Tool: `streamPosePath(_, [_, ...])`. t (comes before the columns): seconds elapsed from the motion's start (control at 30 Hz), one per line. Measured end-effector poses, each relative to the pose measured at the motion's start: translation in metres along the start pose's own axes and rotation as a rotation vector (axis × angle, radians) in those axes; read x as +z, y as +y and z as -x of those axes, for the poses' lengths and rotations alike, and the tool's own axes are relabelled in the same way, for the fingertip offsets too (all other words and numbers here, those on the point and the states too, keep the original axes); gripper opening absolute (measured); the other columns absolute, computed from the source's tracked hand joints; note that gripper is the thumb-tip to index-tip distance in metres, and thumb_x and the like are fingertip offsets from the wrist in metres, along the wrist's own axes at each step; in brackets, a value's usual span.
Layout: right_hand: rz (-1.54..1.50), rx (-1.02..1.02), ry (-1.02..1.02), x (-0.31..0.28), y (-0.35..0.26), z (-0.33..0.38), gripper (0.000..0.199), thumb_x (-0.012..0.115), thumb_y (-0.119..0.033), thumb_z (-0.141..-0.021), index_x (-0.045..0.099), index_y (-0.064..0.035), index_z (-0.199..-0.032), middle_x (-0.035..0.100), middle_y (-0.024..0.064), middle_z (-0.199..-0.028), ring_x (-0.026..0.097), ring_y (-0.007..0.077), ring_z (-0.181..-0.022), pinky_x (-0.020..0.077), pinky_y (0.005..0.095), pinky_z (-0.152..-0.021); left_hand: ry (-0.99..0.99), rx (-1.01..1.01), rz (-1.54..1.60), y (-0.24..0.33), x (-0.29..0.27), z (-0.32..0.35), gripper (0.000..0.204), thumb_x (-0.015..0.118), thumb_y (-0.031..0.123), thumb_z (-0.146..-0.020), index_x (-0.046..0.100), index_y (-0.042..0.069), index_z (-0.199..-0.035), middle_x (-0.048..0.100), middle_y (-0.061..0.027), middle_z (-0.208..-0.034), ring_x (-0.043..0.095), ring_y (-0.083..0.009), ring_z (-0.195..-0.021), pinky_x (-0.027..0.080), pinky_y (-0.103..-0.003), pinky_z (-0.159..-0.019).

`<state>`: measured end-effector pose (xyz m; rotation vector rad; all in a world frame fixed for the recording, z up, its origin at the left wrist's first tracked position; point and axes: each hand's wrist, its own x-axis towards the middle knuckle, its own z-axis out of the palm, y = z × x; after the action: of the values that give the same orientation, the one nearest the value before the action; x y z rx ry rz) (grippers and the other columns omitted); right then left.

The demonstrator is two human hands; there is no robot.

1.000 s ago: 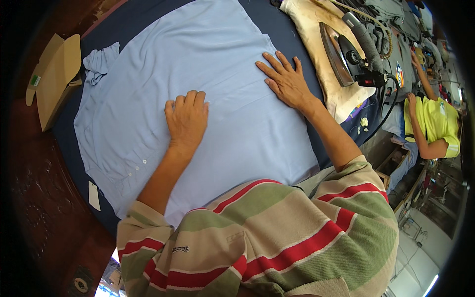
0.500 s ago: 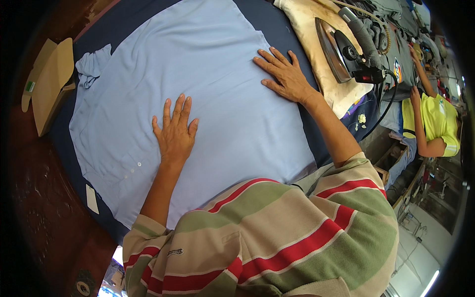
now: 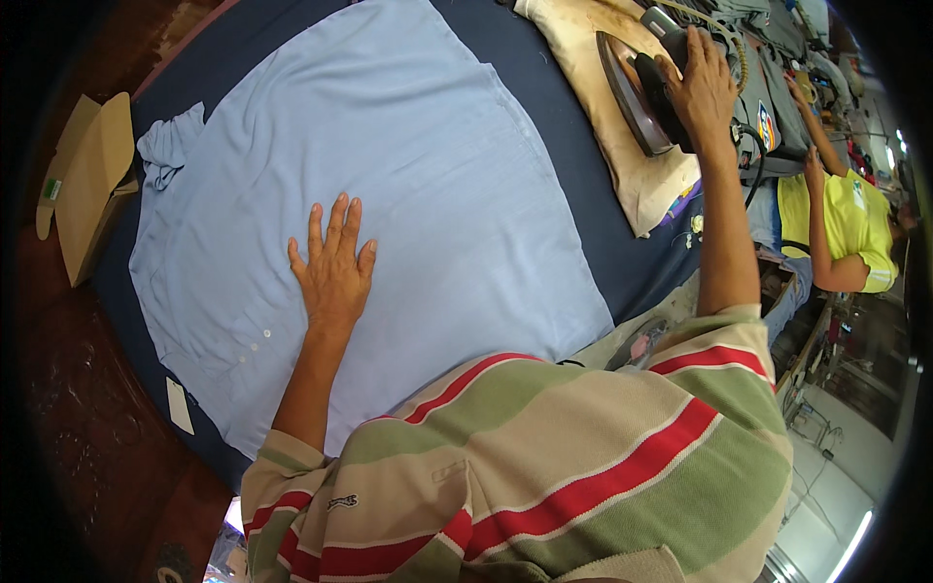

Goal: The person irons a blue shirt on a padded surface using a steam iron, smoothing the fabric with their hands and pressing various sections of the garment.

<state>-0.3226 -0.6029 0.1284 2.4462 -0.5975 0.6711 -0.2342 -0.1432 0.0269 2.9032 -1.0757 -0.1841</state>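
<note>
A light blue shirt (image 3: 437,223) lies spread over the dark blue table cover, with white buttons near its lower left side. My left hand (image 3: 335,274) rests flat on the fabric, fingers spread. At the upper right, my right hand (image 3: 707,97) is closed around the handle of a clothes iron (image 3: 627,92). The iron sits on a stained cream cloth pad (image 3: 637,199), its metal soleplate edge turned toward the shirt. Part of the handle is hidden under my fingers.
An opened brown cardboard box (image 3: 92,194) stands at the left edge, and a white tag (image 3: 180,406) lies near the shirt. Dark clothes (image 3: 777,107) are piled beyond the iron. A co-worker in a yellow shirt (image 3: 855,228) is at the far right, arms extended.
My right hand has left the shirt and moved up and right onto the iron's handle. The left hand stays flat on the fabric.
</note>
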Motion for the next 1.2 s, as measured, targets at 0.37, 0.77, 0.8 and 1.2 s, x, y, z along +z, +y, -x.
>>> streamPosePath(0.37, [-0.663,0.054,-0.595,-0.002,0.015,-0.053,0.060,0.073,-0.047,-0.071,0.059,0.0030,-0.103,0.062,0.0129,-0.073,0.059,0.0191,-0.063,0.0473,0.0328,-0.061,0.051,0.004,0.111,-0.001,-0.004,0.003,0.049,0.044,0.032,-0.094,0.035,0.022,-0.141,0.031,0.0049,-0.147,0.022,-0.0211,-0.137,0.014,-0.056,-0.107])
streamPosePath(0.77, [-0.795,-0.762,-0.704,-0.108,-0.170,-0.036,0.047,0.067,-0.047,-0.077,0.060,-0.0040,-0.095,0.064,0.0166,-0.074,0.063,0.0337,-0.067,0.0487,0.0408,-0.060,0.023,-0.012,0.168,-0.003,-0.007,0.003,0.050,0.046,0.035,-0.093,0.035,0.024,-0.140,0.028,0.0077,-0.148,0.019,-0.0185,-0.138,0.015,-0.055,-0.107])
streamPosePath(0.8, [-0.734,-0.785,-0.717,-0.111,-0.180,-0.030,0.046,0.065,-0.047,-0.078,0.060,-0.0043,-0.093,0.063,0.0166,-0.070,0.063,0.0335,-0.066,0.0486,0.0408,-0.060,0.010,-0.013,0.167,-0.003,-0.007,0.004,0.050,0.047,0.035,-0.093,0.034,0.024,-0.140,0.027,0.0078,-0.148,0.019,-0.0184,-0.138,0.015,-0.055,-0.107])
streamPosePath(1.2, [-0.672,-0.623,-0.781,-0.113,-0.190,-0.031,0.043,0.062,-0.046,-0.081,0.060,-0.0036,-0.089,0.063,0.0170,-0.069,0.063,0.0345,-0.066,0.0494,0.0411,-0.060,0.030,-0.002,0.116,-0.013,-0.004,0.008,0.053,0.046,0.044,-0.092,0.033,0.026,-0.140,0.028,0.0094,-0.147,0.021,-0.0153,-0.137,0.018,-0.055,-0.105])
